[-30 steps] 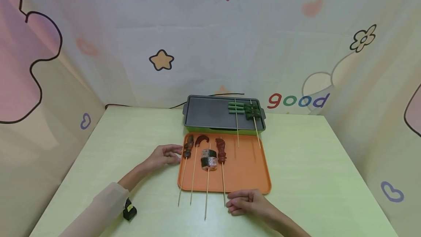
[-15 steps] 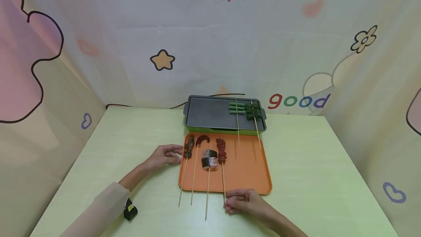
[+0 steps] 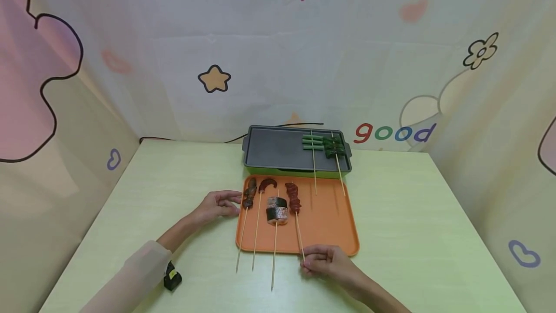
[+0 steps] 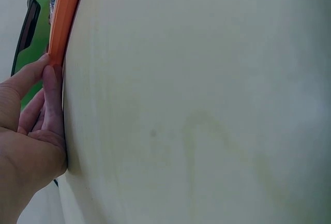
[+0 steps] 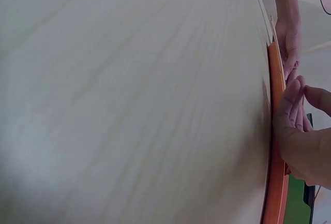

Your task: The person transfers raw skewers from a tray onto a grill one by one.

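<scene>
Pinching red skewer [image 3: 293,200], right hand [image 3: 326,262]; gripping orange tray's [image 3: 327,223] left edge, left hand [image 3: 216,205]; room right of skewer.

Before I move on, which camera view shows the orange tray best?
The head view: it shows the orange tray from above, with its surface and nearly all its rim. The left wrist view catches only a strip of its edge at upper left; the right wrist view shows one edge along the right, partly hidden.

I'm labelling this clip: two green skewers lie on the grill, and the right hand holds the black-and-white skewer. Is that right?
Not quite: the head view shows the right hand holding the red meat skewer instead. Two green skewers do lie on the grill.
</scene>
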A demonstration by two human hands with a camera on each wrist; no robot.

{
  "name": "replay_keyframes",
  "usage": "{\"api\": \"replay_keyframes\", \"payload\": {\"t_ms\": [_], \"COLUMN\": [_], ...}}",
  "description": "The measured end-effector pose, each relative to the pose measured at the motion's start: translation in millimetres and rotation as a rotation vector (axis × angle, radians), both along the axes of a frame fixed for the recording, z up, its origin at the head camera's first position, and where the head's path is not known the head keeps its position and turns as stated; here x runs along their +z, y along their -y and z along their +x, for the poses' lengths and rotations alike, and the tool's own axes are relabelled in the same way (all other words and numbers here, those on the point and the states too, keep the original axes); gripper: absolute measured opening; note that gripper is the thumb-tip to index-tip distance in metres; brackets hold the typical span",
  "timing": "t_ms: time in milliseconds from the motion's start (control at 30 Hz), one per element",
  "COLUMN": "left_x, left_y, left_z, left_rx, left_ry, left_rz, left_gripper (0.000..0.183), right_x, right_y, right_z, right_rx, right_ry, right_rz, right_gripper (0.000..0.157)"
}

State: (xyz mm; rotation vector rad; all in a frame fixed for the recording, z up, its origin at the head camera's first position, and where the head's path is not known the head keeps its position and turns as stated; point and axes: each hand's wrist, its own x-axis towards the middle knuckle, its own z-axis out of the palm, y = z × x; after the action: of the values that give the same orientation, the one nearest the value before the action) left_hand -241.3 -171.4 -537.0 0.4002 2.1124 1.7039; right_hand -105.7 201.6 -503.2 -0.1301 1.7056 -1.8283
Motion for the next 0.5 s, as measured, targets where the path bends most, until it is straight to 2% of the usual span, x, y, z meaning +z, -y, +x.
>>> {"api": "replay_keyframes", "payload": {"t_ms": [500], "left_x": [2.7], "left_y": [-1.8], "left_z": [-0.8], "left_rx": [0.022], "left_ry": [0.011], "left_rz": [-0.008], "left_gripper": [0.050], "right_x": [-4.2], "right_y": [-14.6], "right_z": [1.5], "right_rx": [-0.018], "right_ry": [-0.184], "right_rz": [0.087], "right_gripper": [0.045]}}
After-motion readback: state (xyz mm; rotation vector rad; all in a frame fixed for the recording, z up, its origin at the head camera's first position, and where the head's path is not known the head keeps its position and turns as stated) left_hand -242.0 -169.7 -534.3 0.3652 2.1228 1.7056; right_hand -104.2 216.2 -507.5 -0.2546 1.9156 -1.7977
